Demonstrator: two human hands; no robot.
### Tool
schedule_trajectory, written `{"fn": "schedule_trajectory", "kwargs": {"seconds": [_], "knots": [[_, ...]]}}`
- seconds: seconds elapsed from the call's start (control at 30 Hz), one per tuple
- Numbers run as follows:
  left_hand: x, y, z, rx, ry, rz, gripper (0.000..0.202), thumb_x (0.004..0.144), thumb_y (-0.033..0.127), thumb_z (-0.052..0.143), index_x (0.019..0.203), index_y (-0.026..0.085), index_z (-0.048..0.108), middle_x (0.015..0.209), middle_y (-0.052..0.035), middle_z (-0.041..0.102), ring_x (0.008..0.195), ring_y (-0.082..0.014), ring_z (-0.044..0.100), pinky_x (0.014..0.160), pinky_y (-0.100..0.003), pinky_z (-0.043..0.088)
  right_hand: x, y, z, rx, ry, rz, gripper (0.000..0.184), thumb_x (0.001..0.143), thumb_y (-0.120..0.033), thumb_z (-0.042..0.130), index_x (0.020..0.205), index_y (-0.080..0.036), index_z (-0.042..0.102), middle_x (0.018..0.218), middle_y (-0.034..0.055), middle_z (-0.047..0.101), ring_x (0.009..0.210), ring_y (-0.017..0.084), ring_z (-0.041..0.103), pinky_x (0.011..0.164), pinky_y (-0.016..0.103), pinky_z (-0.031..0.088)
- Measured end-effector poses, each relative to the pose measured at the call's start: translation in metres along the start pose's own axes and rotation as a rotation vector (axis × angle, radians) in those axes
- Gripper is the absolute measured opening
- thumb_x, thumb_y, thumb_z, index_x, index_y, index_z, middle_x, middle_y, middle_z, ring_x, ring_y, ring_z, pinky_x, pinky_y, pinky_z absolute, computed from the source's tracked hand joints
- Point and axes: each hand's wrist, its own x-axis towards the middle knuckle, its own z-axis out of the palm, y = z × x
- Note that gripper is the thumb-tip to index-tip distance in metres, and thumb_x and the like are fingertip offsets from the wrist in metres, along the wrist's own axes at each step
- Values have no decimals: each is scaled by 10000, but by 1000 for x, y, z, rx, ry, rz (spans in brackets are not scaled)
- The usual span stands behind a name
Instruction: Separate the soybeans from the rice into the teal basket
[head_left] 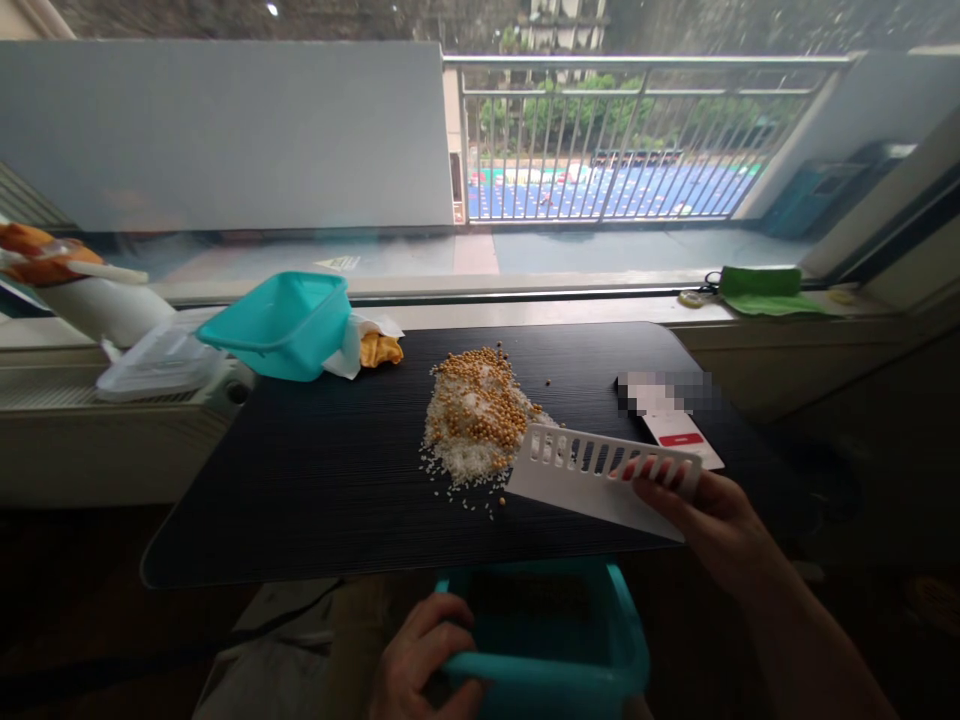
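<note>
My right hand [720, 515] grips the right end of a flat white plastic scraper [585, 492] with a row of slots along its top edge. The scraper's left end touches or nearly touches a heap of yellow beans and white rice grains [480, 415] on the black table [315, 500]. Loose rice grains lie around the heap, along with a few stray beans. Below the table's front edge, my left hand [431, 650] is wrapped round the left rim of a teal plastic bin [559, 675]. The bin's dark inside hides its contents from me.
A second teal bin [289, 330] stands at the table's back left, beside an orange-yellow cloth [381, 350]. A phone [679, 430] lies on the right. A clear plastic lid [161, 355] rests beyond the left edge. On the window sill is a green cloth [765, 290].
</note>
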Motion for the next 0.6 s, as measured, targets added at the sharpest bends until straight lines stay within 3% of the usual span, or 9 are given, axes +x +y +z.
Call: {"fn": "schedule_trajectory", "kwargs": {"seconds": [0.33,0.6], "knots": [[-5,0,-8,18,12,-42,112,705,100,658,691,211,663,865,-29,703,751,-171,717,735,-229,594,2,0,4,-18,-100,22,229,716,-451,774,811,-243,793,853,57,773,847,260,701,790,348,550],[-8,-3,-14,31,35,-55,148,658,82,667,704,221,683,880,-23,723,765,-184,730,742,-225,596,2,-1,6,-40,-110,40,273,713,-467,765,820,-217,786,862,76,772,848,272,703,780,365,563]]}}
